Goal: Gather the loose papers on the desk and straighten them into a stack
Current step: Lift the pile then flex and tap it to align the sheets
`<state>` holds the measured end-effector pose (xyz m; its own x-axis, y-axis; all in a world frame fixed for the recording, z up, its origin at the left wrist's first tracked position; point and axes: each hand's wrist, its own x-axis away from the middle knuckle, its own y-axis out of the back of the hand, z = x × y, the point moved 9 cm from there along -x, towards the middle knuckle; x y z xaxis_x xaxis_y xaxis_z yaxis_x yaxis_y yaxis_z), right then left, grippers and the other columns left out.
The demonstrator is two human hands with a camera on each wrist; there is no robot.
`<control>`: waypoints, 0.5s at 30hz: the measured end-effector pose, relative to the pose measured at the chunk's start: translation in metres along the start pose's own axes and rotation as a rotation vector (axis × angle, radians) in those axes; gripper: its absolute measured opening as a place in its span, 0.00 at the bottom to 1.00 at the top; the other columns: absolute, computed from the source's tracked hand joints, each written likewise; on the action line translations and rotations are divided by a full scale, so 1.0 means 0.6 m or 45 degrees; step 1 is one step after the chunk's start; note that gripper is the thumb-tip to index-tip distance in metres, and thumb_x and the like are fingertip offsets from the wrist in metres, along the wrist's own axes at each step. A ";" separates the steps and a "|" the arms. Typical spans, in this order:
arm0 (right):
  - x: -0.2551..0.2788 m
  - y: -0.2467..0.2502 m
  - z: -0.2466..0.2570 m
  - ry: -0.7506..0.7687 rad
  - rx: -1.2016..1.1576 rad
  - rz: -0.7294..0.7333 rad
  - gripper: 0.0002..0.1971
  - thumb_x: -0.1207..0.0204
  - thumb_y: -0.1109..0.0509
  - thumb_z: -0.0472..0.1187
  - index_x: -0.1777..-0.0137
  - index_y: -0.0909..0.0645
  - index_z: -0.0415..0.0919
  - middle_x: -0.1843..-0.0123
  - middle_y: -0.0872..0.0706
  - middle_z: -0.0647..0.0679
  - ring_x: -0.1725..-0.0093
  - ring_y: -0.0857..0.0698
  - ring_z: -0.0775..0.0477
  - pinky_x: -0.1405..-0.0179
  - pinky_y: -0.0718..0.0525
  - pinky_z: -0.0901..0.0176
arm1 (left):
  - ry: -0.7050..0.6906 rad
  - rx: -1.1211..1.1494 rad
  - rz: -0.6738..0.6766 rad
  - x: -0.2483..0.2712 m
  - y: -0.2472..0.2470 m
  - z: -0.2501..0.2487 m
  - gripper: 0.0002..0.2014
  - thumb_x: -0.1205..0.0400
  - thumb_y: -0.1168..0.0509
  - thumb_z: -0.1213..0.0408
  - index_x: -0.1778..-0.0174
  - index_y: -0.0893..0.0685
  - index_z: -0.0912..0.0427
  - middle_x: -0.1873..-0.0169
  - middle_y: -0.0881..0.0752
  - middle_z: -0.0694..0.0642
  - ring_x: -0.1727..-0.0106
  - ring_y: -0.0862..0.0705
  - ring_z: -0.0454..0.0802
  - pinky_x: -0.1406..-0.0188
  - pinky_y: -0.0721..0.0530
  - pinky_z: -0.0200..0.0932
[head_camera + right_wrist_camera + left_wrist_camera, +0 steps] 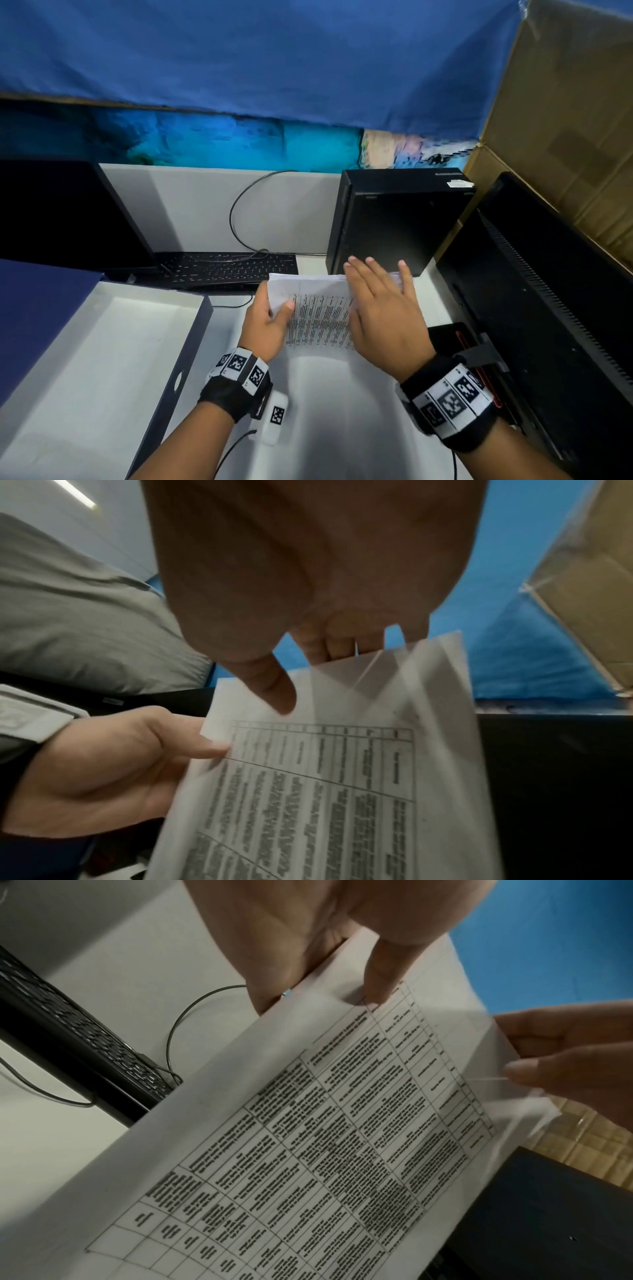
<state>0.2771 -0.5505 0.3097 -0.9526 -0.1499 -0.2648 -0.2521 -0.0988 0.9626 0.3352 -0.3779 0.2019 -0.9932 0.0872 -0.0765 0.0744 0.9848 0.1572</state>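
Several sheets: the papers point(318, 308) are lifted off the table point(342, 411) as one bundle, printed grid facing the person, edges not yet flush.
Left hold: the left hand point(270, 322) pinches the bundle's left edge, thumb on the front and fingers behind, likely to anchor it while the edges are evened.
Right hold: the right hand point(380, 308) lies along the right edge with fingers straight and spread, thumb point(274, 691) on the front; probably a flat guide for squaring, not a clamp.
Position: papers sit between both hands, above the table, in front of the keyboard point(226, 269) and computer case point(397, 222).
Nearby: an open box point(102, 342) lies to the left.
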 end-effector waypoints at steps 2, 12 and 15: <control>0.001 0.007 -0.042 -0.092 -0.117 -0.123 0.33 0.28 0.30 0.45 0.21 0.31 0.48 0.20 0.25 0.51 0.22 0.27 0.47 0.18 0.40 0.33 | -0.015 0.003 0.010 -0.003 0.001 0.001 0.18 0.19 0.36 0.64 0.41 0.25 0.34 0.43 0.13 0.45 0.42 0.15 0.37 0.39 0.20 0.42; 0.037 -0.135 -0.147 -0.593 -1.622 -0.190 0.09 0.20 0.33 0.43 0.43 0.22 0.42 0.53 0.11 0.55 0.50 0.12 0.54 0.47 0.17 0.54 | -0.072 -0.023 -0.038 -0.011 0.007 -0.013 0.15 0.21 0.34 0.60 0.42 0.25 0.37 0.47 0.13 0.46 0.45 0.15 0.36 0.45 0.19 0.35; 0.047 -0.114 -0.124 -0.515 -1.534 -0.355 0.06 0.20 0.36 0.46 0.45 0.24 0.52 0.53 0.12 0.61 0.50 0.13 0.59 0.49 0.16 0.63 | -0.167 -0.041 -0.130 0.006 0.015 -0.025 0.16 0.24 0.38 0.49 0.42 0.25 0.46 0.51 0.15 0.51 0.50 0.16 0.37 0.50 0.20 0.32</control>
<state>0.2802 -0.6212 0.2321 -0.9299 0.3032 -0.2080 -0.3392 -0.9258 0.1667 0.3310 -0.3712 0.2175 -0.9752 0.0082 -0.2212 -0.0311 0.9844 0.1734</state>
